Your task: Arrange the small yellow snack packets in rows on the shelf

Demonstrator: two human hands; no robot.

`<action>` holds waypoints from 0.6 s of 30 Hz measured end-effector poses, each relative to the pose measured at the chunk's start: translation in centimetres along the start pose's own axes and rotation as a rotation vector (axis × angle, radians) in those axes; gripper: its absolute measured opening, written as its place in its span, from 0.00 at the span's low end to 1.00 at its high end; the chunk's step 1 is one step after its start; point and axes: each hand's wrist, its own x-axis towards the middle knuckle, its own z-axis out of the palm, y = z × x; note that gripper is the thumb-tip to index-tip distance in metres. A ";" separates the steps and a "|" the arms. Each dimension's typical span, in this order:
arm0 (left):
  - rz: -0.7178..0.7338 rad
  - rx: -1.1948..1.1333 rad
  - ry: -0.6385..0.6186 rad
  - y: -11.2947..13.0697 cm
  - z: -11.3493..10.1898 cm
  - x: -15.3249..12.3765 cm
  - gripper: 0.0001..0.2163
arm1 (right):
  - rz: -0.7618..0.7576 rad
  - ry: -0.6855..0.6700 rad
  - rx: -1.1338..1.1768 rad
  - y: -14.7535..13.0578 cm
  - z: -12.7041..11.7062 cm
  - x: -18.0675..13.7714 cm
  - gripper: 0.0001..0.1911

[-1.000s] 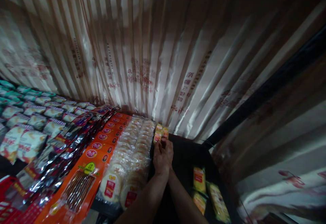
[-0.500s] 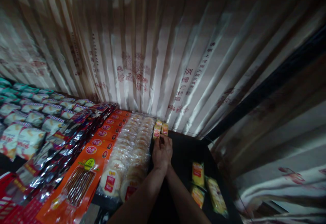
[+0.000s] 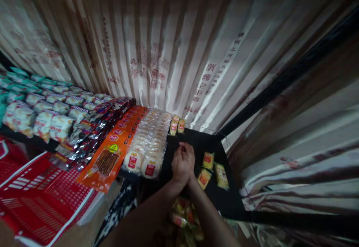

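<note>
Two small yellow packets (image 3: 174, 125) sit side by side at the back of a black table (image 3: 199, 140), centre frame, seemingly aligned with the adjoining rows of round, clear-wrapped biscuits (image 3: 151, 138) so labels face front. Just below them, the left hand (image 3: 179, 166) and right hand (image 3: 192, 157) overlap, fingers curled; whether they grip anything cannot be told. Right of centre, three loose packets (image 3: 208, 159) lie askew, perhaps for easy reach. The wrappers look glossy, most with red-orange labels, print unreadable.
</note>
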 end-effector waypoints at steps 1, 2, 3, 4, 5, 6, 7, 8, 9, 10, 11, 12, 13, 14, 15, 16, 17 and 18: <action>-0.023 0.000 0.010 0.2 -0.7 -1.3 0.16 | 0.000 -0.002 0.012 -0.7 -0.7 -1.1 0.16; -0.043 0.002 0.017 0.4 -1.3 -2.8 0.18 | -0.001 0.001 0.029 -1.4 -1.5 -2.2 0.16; -0.061 0.007 0.024 0.5 -2.0 -4.4 0.20 | -0.002 0.007 0.046 -2.1 -2.3 -3.5 0.17; -0.068 0.006 0.022 0.6 -2.7 -6.0 0.20 | -0.003 0.013 0.063 -2.8 -3.0 -4.9 0.17; -0.064 -0.005 0.006 0.6 -3.5 -7.8 0.19 | -0.003 0.017 0.077 -3.3 -3.7 -6.4 0.17; -0.057 -0.028 -0.025 0.4 -4.2 -9.5 0.18 | 0.000 0.015 0.086 -3.8 -4.4 -8.0 0.17; -0.051 -0.055 -0.072 0.2 -4.9 -11.2 0.18 | 0.004 0.003 0.091 -4.1 -5.0 -9.8 0.17; -0.036 -0.091 -0.140 -0.1 -5.7 -12.8 0.18 | 0.013 -0.016 0.094 -4.2 -5.4 -11.6 0.17; -0.061 -0.101 -0.206 -0.5 -6.3 -14.3 0.18 | 0.027 -0.046 0.090 -4.2 -5.8 -13.4 0.17; -0.078 -0.087 -0.277 -1.0 -6.9 -15.6 0.19 | 0.042 -0.093 0.082 -4.0 -6.0 -15.3 0.17; -0.096 -0.057 -0.353 -1.5 -7.3 -16.7 0.19 | 0.056 -0.150 0.077 -3.7 -6.1 -17.0 0.18; -0.129 -0.018 -0.439 -2.1 -7.7 -17.6 0.19 | 0.090 -0.179 0.052 -3.3 -6.1 -18.6 0.18; -0.170 0.033 -0.520 -2.7 -7.9 -18.3 0.20 | 0.134 -0.246 0.005 -2.9 -6.0 -20.0 0.20; -0.208 0.089 -0.583 -3.3 -8.1 -18.9 0.20 | 0.178 -0.306 -0.047 -2.4 -5.9 -21.2 0.20; -0.238 0.146 -0.627 -3.9 -8.2 -19.2 0.21 | 0.218 -0.360 -0.102 -2.1 -5.7 -22.2 0.21; -0.253 0.199 -0.649 -4.5 -8.4 -19.5 0.21 | 0.253 -0.410 -0.159 -1.8 -5.5 -22.9 0.22; -0.250 0.249 -0.665 -5.0 -8.6 -19.6 0.22 | 0.278 -0.448 -0.217 -1.7 -5.2 -23.5 0.22; -0.233 0.291 -0.682 -5.5 -8.8 -19.7 0.22 | 0.292 -0.479 -0.271 -1.7 -5.0 -24.0 0.22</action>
